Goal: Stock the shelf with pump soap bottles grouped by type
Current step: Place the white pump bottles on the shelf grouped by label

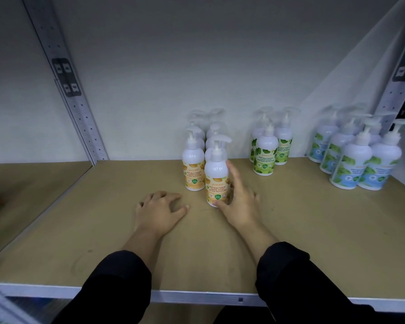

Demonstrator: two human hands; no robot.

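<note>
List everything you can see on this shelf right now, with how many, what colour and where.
Orange-label bottles: at least six, white with orange labels, two rows at centre.
Green-label bottles: about three, white with green labels, right of centre at the back.
Blue-label bottles: at least six, white with blue-green labels, far right.
Shelf board: one, tan.
Uprights: two, grey metal, at the sides.
Left hand: flat on the board.
Right hand: beside the front orange-label bottle.
</note>
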